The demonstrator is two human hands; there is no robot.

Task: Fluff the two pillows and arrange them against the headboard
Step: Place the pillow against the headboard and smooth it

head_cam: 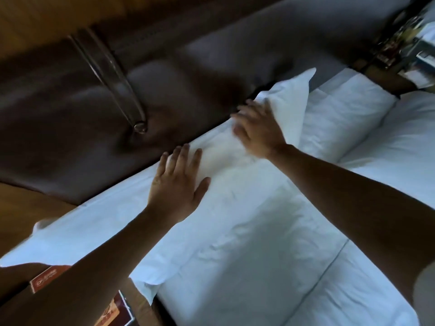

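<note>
Both hands lay flat, fingers spread — left hand (179, 184), right hand (256, 130) — on a white pillow (235, 184) against the brown padded headboard (70, 109).

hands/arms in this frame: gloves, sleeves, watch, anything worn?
Both bare. Left hand and right hand: no gloves, rings or watch visible, forearms uncovered to the frame edge. A pale grey patch, maybe a short sleeve, shows at the lower right. The right hand is motion-blurred, so small details there are uncertain.
</note>
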